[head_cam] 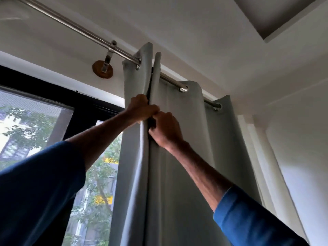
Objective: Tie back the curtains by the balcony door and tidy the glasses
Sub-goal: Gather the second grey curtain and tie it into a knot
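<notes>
While both arms reach up toward the rod (85,31), the two hands meet just below it on the grey curtain (188,139). The curtain hangs from the rod by metal eyelets (183,89) and is gathered into deep folds along the rod's right stretch. The left hand (142,108) sits under the first eyelet, its fingers curled round the leading fold and grasping it. The right hand (166,129) is touching the left one, slightly lower below the rod, with its fingers tucked into the crease of the next fold and closed on the cloth; their tips are hidden inside the fold. Between the two hands a dark gap shows where the folds part. A bracket (108,59) on a round wooden disc (99,71) carries the rod, just left of the curtain's leading edge. Below the rod's left stretch lies the black-framed window (35,121), uncovered, with trees and buildings beyond it. Blue sleeves (39,192) cover both arms up to the forearms, far below the rod. Above the rod's right end a recess (276,15) is cut into the white ceiling.
</notes>
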A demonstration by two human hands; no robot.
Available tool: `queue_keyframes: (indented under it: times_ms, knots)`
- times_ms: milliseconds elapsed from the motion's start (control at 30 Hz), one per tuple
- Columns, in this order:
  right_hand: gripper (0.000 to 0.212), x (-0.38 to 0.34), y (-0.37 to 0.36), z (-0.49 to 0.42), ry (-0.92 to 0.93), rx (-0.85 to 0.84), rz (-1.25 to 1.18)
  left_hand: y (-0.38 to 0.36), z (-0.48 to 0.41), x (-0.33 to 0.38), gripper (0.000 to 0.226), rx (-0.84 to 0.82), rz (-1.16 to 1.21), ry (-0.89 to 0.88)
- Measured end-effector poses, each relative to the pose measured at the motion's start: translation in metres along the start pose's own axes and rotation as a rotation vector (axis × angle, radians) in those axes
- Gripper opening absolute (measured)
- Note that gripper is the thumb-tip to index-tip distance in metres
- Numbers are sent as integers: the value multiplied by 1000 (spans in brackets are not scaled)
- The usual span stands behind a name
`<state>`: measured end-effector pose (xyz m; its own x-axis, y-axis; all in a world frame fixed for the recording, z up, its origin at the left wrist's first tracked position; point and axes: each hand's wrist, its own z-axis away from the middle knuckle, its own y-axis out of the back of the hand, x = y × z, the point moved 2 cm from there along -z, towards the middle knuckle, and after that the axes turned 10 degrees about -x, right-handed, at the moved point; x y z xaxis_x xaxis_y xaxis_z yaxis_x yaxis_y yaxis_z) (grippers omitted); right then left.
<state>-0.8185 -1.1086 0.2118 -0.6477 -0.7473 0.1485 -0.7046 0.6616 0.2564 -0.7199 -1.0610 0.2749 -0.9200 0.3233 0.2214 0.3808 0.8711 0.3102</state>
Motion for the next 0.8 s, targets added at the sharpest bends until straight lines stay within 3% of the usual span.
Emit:
queue_keyframes:
  times_ms: [100,200,267,367,467,533,600,700,800]
  knots:
    - [23,3,1,11,86,-62,-6,-5,4,-1,38,8,-150,44]
    - [54,22,7,23,106,-101,-27,-15,7,-6,37,-19,-221,61]
    - [52,47,14,27,48,4,19,-21,11,-7,37,-8,-229,41]
    - [28,92,25,28,-239,247,63,-25,17,-9,33,9,-208,23]
    - [90,137,21,26,-591,159,-11,-25,19,-13,32,2,-194,1]
    - [104,156,14,27,-709,32,-181,-24,20,-15,30,-12,-194,-29]
    - [91,170,6,26,-729,-70,-251,-23,20,-18,28,-25,-207,-69]
    - [57,185,-4,19,-710,-75,-167,-19,17,-25,18,-70,-216,-166]
    - [45,222,-26,-7,-700,-94,-198,-11,10,-36,25,-107,-256,-207]
